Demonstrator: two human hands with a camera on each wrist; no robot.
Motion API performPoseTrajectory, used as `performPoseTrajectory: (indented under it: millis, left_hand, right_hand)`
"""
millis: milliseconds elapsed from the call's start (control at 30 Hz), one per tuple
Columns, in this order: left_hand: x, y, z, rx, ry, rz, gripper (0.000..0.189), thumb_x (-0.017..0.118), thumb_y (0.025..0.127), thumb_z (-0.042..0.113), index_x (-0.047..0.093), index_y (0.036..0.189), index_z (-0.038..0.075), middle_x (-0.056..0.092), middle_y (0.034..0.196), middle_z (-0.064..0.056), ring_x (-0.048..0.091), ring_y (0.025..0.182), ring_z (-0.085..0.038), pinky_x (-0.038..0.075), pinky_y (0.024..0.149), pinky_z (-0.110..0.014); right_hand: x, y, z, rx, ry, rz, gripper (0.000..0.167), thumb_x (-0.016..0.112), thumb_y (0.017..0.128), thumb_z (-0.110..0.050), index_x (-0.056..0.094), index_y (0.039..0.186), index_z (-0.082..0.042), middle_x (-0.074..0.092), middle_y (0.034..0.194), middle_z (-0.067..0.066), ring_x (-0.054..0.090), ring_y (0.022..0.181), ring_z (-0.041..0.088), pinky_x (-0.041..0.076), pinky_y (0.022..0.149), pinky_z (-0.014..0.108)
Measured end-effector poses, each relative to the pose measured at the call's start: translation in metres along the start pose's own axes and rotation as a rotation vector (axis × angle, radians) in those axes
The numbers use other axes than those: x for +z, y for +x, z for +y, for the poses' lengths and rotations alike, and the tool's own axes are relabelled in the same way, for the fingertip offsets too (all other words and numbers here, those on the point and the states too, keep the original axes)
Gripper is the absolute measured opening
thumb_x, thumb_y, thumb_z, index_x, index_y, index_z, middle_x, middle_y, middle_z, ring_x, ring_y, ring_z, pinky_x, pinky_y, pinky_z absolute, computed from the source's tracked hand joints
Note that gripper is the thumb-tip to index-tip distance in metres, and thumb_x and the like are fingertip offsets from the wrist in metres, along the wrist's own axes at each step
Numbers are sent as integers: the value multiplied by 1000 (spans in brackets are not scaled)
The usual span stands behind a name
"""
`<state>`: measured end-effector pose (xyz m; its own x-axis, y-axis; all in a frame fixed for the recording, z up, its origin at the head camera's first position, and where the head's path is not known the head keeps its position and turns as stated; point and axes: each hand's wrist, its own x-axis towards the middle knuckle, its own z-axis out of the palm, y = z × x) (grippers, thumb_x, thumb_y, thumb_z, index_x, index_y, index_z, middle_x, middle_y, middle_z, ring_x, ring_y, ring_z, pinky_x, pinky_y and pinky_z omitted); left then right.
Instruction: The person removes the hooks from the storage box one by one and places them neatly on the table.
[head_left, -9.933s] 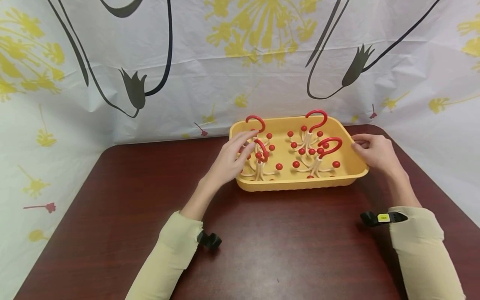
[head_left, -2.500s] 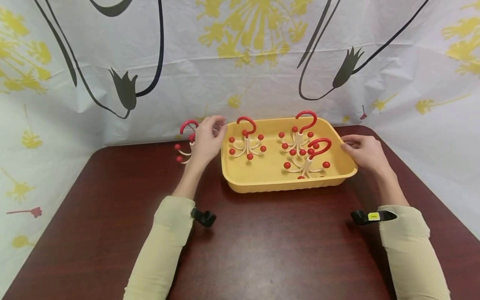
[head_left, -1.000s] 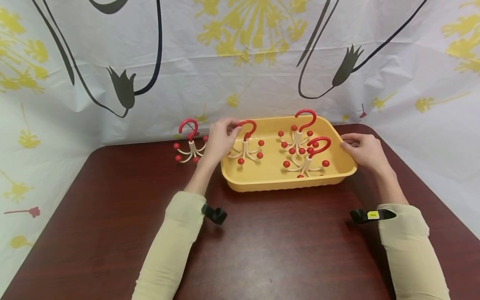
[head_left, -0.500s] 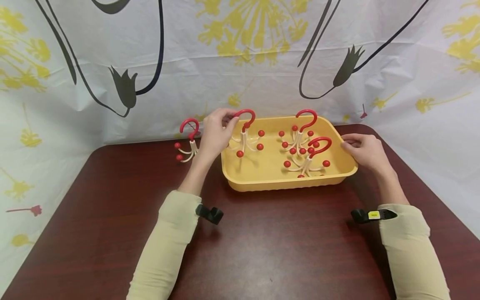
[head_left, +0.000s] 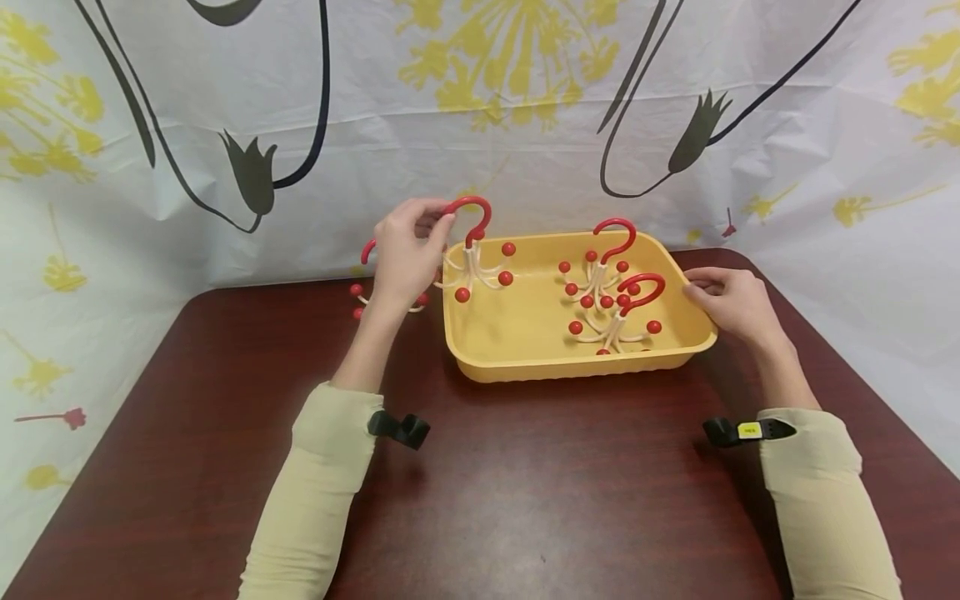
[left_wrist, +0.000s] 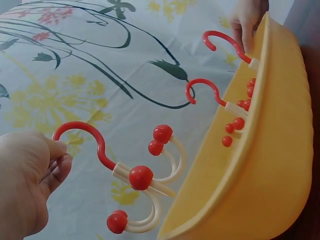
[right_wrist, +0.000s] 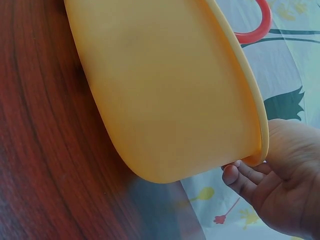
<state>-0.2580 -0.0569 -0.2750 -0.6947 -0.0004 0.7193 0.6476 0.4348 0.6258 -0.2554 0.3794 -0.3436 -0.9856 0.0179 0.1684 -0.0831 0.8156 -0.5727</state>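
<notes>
My left hand point(head_left: 408, 254) pinches the red hook of a hook hanger point(head_left: 470, 258), which has cream arms tipped with red balls. In the left wrist view this hanger point(left_wrist: 120, 170) hangs from the fingertips, raised at the left end of the yellow plastic tray point(head_left: 517, 364). At the opposite end, my right hand point(head_left: 738, 304) grips the tray's rim, its fingers tucked below the lip in the right wrist view. Two like hangers, one at the back point(head_left: 597, 275) and one in front point(head_left: 615, 329), stand in the tray's right half.
Another hook hanger point(head_left: 357, 300) stands on the dark red-brown table point(head_left: 480, 492) left of the tray, mostly hidden behind my left hand. A white sheet point(head_left: 540, 158) printed with flowers hangs close behind the tray and along both sides.
One hanger went from the tray to the table on the left. My left hand then took the tray's other left-side hanger and lifted it up and leftward. My right hand stayed at the rim.
</notes>
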Motion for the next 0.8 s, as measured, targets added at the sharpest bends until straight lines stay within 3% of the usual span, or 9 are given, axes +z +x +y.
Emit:
performPoseTrajectory:
  millis: [333,600,800]
  left_hand:
    - [-24,6,3,-21,33,85,17,72,93,6,74,105,-7,72,95,-17,70,78,-24,55,73,-19]
    - [-47,9,7,-25,61,148,17,71,94,6,74,105,-7,73,97,-17,68,78,-21,53,73,-16]
    - [-61,8,6,-36,64,179,19,71,94,7,74,107,-7,73,96,-17,65,76,-5,54,74,-16]
  right_hand:
    - [0,1,0,-1,-7,5,40,66,99,-27,67,121,6,69,107,30,66,74,20,49,55,16]
    - [0,0,0,1,3,1,39,66,99,-26,67,121,6,69,107,31,65,72,16,49,55,16]
    - [-1,0,0,-4,-3,10,39,66,99,-26,67,121,5,69,106,30,65,71,15,49,55,17]
